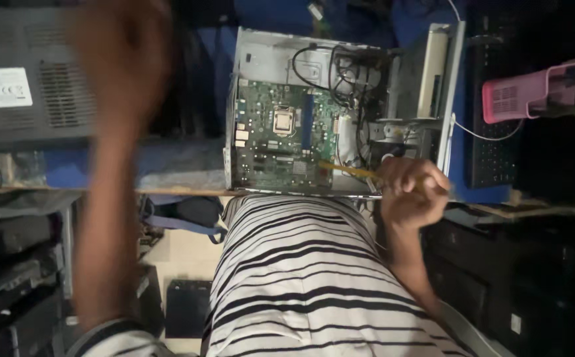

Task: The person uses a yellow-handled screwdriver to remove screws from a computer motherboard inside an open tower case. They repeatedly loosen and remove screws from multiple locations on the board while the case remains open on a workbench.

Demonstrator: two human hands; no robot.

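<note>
**Right hand grips a yellow tool over an opened computer case**

The right hand (411,192) is at the near edge of the open grey metal computer case (340,109), its fingers (399,173) curled tight around the handle of a slim yellow-shafted tool (350,170). The shaft runs from the fist up and to the left, its tip over the lower right part of the green motherboard (281,135) inside the case. The case lies flat on the blue-covered surface (168,165), with black cables (340,73) bundled in its upper right part.

The left hand (122,56) is raised high at the left of the view, well apart from the case, and heavily blurred; whether its fingers are apart or together cannot be told, and it appears to hold nothing.

A grey flat device with vent slots (30,79) lies to the left of the case, and a pink plastic object (532,92) sits to the right, over a black keyboard (492,119). The person's black-and-white striped shirt (300,277) fills the lower middle
</note>
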